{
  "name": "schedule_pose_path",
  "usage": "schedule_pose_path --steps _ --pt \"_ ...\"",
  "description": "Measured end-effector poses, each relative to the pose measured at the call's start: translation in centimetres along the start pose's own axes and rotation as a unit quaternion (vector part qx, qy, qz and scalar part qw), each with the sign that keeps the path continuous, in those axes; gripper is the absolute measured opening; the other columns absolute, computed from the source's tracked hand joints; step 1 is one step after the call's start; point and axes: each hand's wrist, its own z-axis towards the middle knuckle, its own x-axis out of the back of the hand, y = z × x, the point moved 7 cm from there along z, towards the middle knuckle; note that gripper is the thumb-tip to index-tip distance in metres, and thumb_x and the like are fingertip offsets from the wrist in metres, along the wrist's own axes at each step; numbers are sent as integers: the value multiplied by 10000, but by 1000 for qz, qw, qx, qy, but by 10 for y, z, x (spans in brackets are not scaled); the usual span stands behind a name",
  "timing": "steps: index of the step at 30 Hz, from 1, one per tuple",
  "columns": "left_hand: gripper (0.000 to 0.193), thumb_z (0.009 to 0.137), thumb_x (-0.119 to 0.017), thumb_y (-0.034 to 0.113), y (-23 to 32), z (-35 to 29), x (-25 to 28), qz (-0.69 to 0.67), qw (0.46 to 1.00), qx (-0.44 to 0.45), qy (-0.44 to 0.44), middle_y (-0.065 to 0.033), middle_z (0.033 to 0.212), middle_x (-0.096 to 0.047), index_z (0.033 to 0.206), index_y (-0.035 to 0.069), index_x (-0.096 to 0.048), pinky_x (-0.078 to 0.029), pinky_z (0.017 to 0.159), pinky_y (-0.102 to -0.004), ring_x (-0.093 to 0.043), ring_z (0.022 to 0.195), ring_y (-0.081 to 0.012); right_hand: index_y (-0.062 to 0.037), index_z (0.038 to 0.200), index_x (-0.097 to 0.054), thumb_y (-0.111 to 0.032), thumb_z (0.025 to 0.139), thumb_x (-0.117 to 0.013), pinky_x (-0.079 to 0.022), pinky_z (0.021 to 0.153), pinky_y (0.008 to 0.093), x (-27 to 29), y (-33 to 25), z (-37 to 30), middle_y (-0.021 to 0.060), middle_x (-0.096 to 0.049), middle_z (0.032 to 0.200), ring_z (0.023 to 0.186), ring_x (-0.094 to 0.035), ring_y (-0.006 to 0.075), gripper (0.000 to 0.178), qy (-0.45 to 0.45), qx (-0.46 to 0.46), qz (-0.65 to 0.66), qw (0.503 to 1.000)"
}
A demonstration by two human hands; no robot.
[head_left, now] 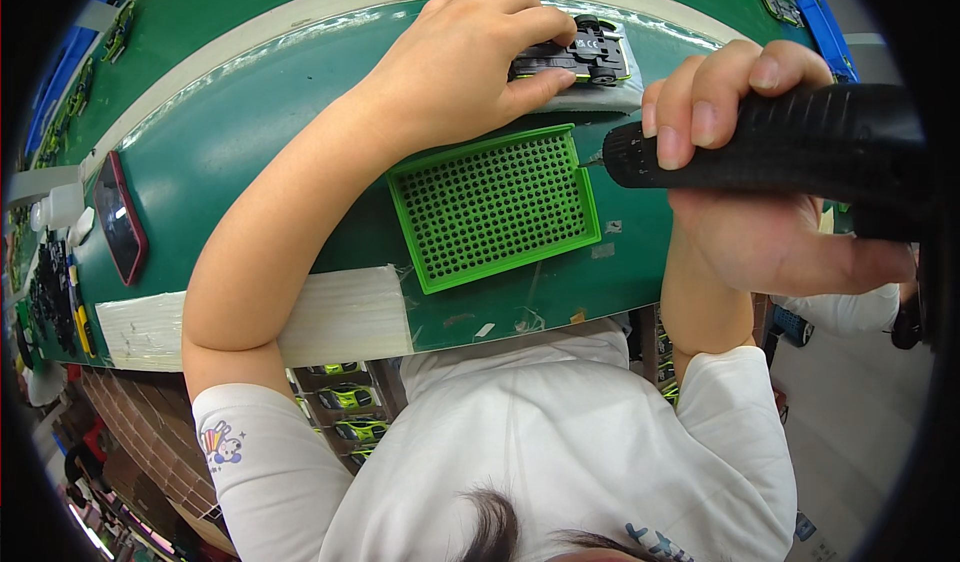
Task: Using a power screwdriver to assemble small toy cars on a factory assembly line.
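My left hand (pixel 475 57) is closed on a black toy car (pixel 598 54) with yellow-green edges. The car lies underside up on a grey pad (pixel 625 90) at the far side of the table. In my right hand (pixel 725 222) is a black powered screwdriver (pixel 790 137), its fingers wrapped round the body. The tool points left, and its thin bit ends beside the right rim of a bright green tray (pixel 592 207). Small dark screws (pixel 490 202) stand in rows in the tray's holes. My left forearm passes across the table left of the tray.
A dark phone-like device (pixel 120 217) with a red edge lies at the left. White padding (pixel 345 312) covers part of the near table edge. Beyond the table runs a green belt (pixel 330 2) behind a pale curved strip. More toy cars (pixel 345 397) sit in a rack under the table.
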Motion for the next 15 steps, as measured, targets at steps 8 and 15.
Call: schedule_pose_path --steps 8,15 --pt "280 852 -709 288 0 2 -1 -3 1000 8 10 -103 1005 -666 1039 84 -671 -478 887 -421 -615 1000 -311 -56 1145 -507 -1014 570 -431 -424 645 314 6 5 -25 66 -581 872 688 -566 173 1120 66 0 15 998" --pt "320 837 -703 215 3 10 3 -72 994 51 -69 -184 1046 -625 1066 1 -641 -470 911 -413 -587 1021 -343 -43 1164 -492 -986 582 -489 -443 647 292 5 15 -26 85 -587 892 693 -572 172 1108 48 -12 31 998"
